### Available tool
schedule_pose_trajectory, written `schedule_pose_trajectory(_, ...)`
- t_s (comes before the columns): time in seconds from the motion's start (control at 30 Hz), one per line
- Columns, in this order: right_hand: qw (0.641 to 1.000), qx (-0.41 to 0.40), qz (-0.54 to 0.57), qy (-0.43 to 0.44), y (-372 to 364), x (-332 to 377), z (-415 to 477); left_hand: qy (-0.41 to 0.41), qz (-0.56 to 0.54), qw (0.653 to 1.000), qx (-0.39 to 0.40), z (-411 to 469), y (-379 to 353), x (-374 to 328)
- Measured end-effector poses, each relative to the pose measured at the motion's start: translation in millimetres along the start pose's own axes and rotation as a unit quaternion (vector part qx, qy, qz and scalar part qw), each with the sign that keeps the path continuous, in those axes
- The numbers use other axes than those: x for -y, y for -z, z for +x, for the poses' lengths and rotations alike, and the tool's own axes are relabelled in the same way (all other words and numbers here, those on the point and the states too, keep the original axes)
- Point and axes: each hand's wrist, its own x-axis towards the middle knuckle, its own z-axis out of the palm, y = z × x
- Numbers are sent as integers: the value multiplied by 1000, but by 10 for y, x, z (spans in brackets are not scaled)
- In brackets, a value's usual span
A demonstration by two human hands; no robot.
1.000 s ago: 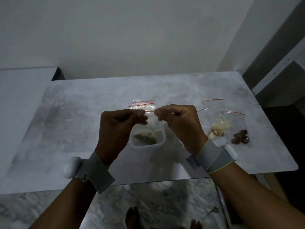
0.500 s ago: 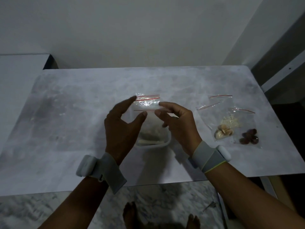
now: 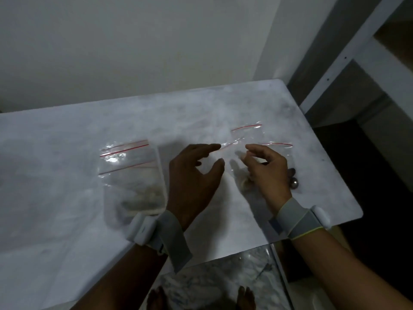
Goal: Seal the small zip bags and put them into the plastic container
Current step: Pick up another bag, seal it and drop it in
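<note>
At the bottom, bare toes [image 3: 156, 297] stand on a pale marbled floor [image 3: 212, 285]. Above them, two arms reach over the pale grey marbled worktop [image 3: 55, 198], each with a grey wrist band. The left hand [image 3: 194, 182] is open, with its thumb and fingers spread apart, and it holds nothing. Its first finger points at the red strip of a small clear zip bag [image 3: 237, 144] and looks to be just touching it, though it is hard to be sure. The right hand [image 3: 267, 170] is half open with curled fingers, and it holds nothing either. It hovers over the clear bags lying on the right side of the worktop. Some dark round pieces [image 3: 294, 182] peek out beside that hand. To the left of the left hand sits the clear plastic container with rounded corners [image 3: 143, 198]. Clear zip bags with red strips [image 3: 127, 157] lie in it and stick out over its far rim, and something pale and crumbly shows inside. Farther back, two more clear bags with red lines [image 3: 248, 128] lie flat. Behind the worktop is a plain white wall [image 3: 134, 41].
</note>
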Motion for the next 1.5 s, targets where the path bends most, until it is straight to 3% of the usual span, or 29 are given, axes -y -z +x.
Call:
schedule_pose_trajectory(0.13,999,-34,-13,-10,415,-212,308,71,30,996,41,153,-563,18)
schedule_pose_trajectory(0.4,995,46,-79,-39,438,-390,689,212,156,963,54,459,-1067,351)
schedule_pose_trajectory(0.5,992,66,-92,-48,398,-380,750,196,154,967,57,498,-1075,378)
schedule_pose_trajectory(0.73,995,100,-3,-4,346,-200,752,171,-54,980,81,558,-902,290)
schedule_pose_trajectory(0.93,992,79,81,48,398,38,584,232,-267,923,149,510,-708,139)
schedule_pose_trajectory(1.03,990,75,105,63,429,182,432,215,-344,903,140,417,-586,13)
schedule_pose_trajectory(1.3,981,109,136,88,414,513,59,166,-310,935,54,288,-180,-251)
schedule_pose_trajectory(1.5,974,169,117,98,337,662,-49,101,-243,962,71,316,106,-268)
